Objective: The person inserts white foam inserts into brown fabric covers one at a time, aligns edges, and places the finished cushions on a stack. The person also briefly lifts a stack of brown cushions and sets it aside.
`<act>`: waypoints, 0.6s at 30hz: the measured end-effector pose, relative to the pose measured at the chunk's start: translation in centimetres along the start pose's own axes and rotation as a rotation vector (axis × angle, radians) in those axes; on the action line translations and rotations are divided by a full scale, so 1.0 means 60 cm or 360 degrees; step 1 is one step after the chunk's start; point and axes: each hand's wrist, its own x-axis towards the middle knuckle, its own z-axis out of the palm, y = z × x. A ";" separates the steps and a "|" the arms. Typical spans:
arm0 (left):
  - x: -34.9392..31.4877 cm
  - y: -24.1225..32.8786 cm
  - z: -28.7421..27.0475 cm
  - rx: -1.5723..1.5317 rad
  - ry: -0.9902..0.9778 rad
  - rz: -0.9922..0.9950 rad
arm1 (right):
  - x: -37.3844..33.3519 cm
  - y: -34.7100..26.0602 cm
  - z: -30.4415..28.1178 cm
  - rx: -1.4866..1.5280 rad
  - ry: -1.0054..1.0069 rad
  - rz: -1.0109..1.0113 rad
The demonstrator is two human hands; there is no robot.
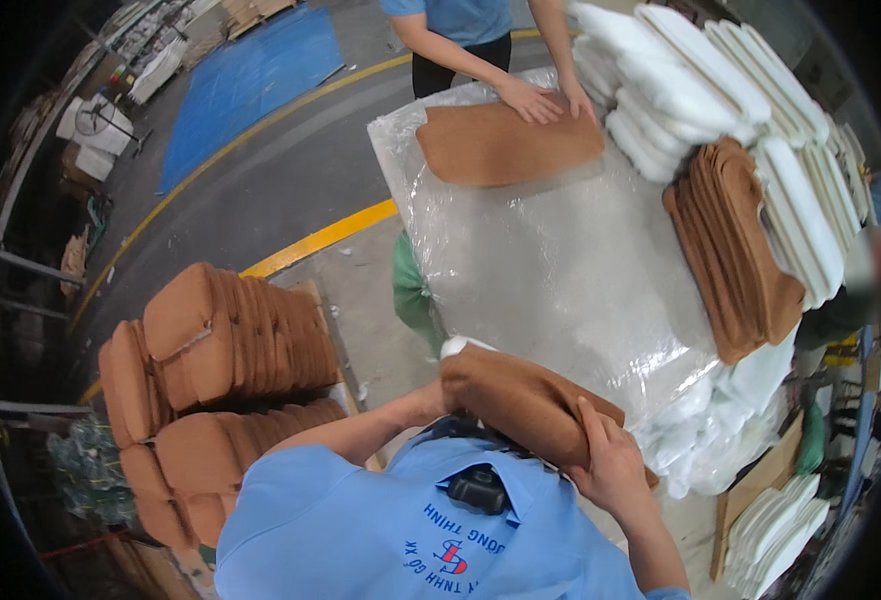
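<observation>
Close to my chest, at the near edge of the table (600, 270), is a brown cushion (520, 400) with a soft fabric surface. A bit of white padding (454, 346) shows at its left end. My right hand (605, 448) grips the cushion's right part, thumb and fingers pressed into the fabric. At the left end, my left hand (438, 398) reaches the cushion; its fingers are hidden behind it. Across the table a co-worker's hands (545, 103) lie on a flat brown cushion piece (510, 145).
Clear plastic sheeting covers the table. Brown cushions (730, 250) stand on its right, beside stacked white pads (800, 220). More brown cushions (230, 340) are piled at my left. White pads (775, 535) and a brown board (750, 490) stand low at the right.
</observation>
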 end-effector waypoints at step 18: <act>0.342 0.324 0.303 -0.0852 -0.0524 0.0002 | -0.029 0.097 -0.031 0.1754 0.1624 0.0377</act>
